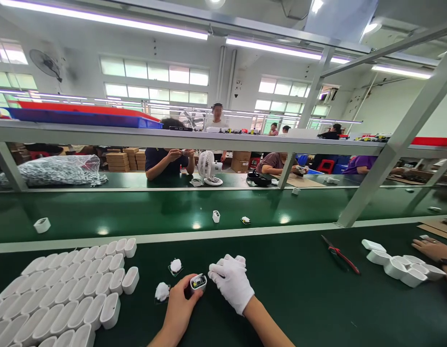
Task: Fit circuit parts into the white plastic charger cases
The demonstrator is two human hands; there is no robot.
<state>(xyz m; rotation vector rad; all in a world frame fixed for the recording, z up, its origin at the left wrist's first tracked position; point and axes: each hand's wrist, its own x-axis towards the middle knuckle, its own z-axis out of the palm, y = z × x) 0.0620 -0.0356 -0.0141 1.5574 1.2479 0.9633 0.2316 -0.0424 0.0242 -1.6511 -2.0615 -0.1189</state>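
Observation:
My bare left hand (180,304) is closed round a small white plastic housing (197,283) with a circuit board showing in its open end. My right hand (231,280) wears a white glove; its fingers are curled and it touches the housing from the right, with nothing that I can make out in them. Two small parts topped with white tufts (176,266) (162,291) lie on the green mat just left of my hands. Rows of several empty white housings (64,299) stand at the near left.
A green conveyor belt (154,214) runs behind the mat, carrying single housings (216,216) (42,225). Red-handled cutters (339,255) lie to the right. A co-worker's hand (433,249) rests by more white housings (400,265). Other people sit across the belt, near a small fan (208,168).

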